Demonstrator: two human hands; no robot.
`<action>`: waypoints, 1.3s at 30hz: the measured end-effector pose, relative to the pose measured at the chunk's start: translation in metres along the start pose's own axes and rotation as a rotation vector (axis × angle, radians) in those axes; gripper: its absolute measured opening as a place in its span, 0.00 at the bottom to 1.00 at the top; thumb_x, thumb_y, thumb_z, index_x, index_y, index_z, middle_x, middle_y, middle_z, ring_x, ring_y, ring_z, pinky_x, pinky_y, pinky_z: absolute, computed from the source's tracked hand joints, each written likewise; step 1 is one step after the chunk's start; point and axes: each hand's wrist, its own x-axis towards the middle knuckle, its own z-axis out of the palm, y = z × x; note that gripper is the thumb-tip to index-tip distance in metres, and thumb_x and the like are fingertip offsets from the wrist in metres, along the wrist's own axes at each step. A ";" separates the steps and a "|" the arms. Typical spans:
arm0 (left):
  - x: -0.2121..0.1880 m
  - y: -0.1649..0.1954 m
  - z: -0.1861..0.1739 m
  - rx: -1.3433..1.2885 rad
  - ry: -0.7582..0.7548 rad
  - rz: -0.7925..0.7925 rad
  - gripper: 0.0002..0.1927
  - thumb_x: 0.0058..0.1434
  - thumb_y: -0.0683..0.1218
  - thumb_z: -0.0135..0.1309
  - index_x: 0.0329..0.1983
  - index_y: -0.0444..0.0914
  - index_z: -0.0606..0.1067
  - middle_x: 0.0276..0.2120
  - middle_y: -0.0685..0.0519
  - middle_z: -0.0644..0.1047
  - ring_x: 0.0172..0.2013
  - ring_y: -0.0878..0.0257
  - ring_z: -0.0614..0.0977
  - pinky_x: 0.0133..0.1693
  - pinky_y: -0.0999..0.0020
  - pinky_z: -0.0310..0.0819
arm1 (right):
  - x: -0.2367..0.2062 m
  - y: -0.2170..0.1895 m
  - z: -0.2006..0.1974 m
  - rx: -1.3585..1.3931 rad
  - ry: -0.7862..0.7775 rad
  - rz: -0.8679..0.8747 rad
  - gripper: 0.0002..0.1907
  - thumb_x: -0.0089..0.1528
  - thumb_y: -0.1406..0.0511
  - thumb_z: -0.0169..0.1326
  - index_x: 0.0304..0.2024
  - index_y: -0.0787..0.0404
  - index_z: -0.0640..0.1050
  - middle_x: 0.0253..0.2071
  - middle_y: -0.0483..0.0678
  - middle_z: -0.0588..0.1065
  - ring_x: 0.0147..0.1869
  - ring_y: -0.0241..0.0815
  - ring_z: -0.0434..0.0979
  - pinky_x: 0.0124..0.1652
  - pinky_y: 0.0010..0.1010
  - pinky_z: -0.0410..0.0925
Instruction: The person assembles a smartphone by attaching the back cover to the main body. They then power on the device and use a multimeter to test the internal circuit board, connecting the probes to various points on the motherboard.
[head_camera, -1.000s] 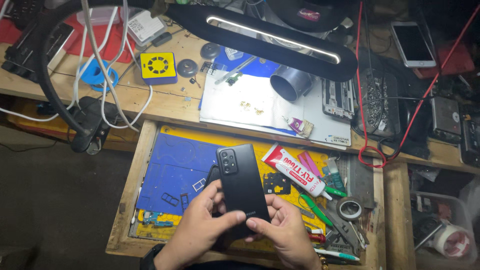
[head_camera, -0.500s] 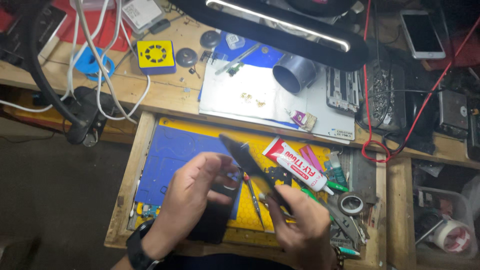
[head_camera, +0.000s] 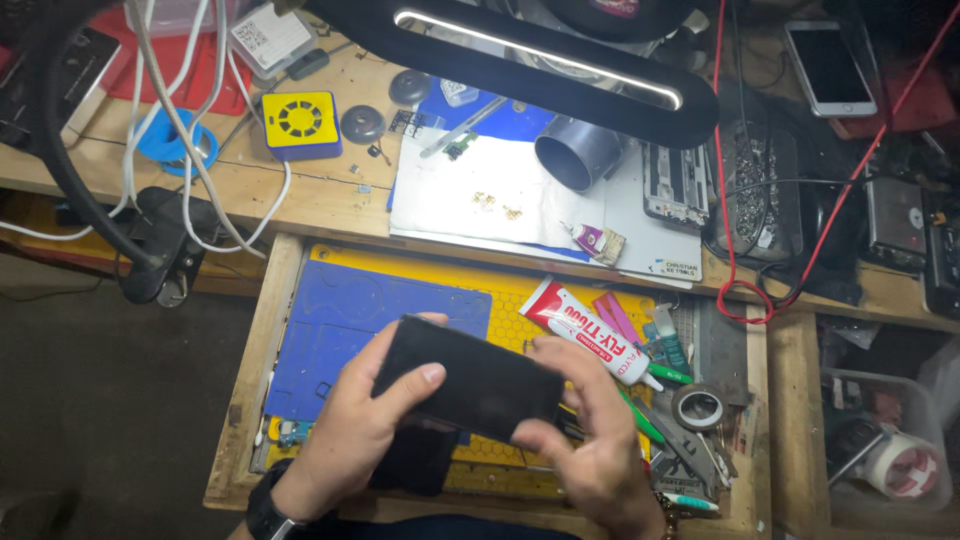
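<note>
A black phone (head_camera: 478, 385) lies flat across both hands above the open drawer's blue mat (head_camera: 350, 320). The left hand (head_camera: 365, 430) has its fingers clamped on the phone's left end, thumb on top; the right hand (head_camera: 590, 440) grips the right end. A red-and-white glue tube (head_camera: 590, 330) lies just beside, under the desk (head_camera: 330, 195) edge.

A wooden workbench (head_camera: 330, 200) runs across the far side. On it lie a yellow square box (head_camera: 300, 123) at the left, a blue tape roll (head_camera: 165, 145) further left, a white sheet (head_camera: 470, 195) in the middle with a grey pipe piece (head_camera: 577, 152) on it, and a white phone (head_camera: 830, 68) far right. Nearer, an open wooden drawer (head_camera: 255, 380) carries a blue and yellow mat (head_camera: 370, 310), a red and white glue tube (head_camera: 590, 335) and a tape ring (head_camera: 700, 407).
</note>
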 end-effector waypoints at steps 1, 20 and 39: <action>-0.001 -0.002 -0.002 0.067 -0.053 0.041 0.24 0.62 0.43 0.54 0.63 0.36 0.71 0.47 0.49 0.80 0.46 0.65 0.81 0.47 0.67 0.79 | -0.002 0.009 -0.001 0.150 -0.019 0.189 0.27 0.55 0.69 0.64 0.57 0.67 0.74 0.54 0.53 0.76 0.58 0.44 0.77 0.55 0.31 0.71; -0.010 -0.010 -0.027 0.355 -0.322 0.272 0.11 0.59 0.35 0.60 0.45 0.35 0.81 0.42 0.51 0.86 0.46 0.63 0.87 0.50 0.69 0.81 | -0.045 0.016 -0.004 -0.227 0.025 -0.133 0.17 0.54 0.76 0.65 0.45 0.63 0.82 0.37 0.51 0.85 0.40 0.40 0.89 0.42 0.28 0.78; 0.016 -0.013 -0.042 1.120 0.258 0.259 0.23 0.58 0.53 0.60 0.53 0.37 0.77 0.36 0.50 0.81 0.33 0.60 0.84 0.35 0.64 0.80 | -0.045 0.014 -0.015 -0.624 0.008 -0.674 0.17 0.52 0.77 0.61 0.43 0.65 0.79 0.41 0.54 0.81 0.49 0.50 0.86 0.50 0.38 0.79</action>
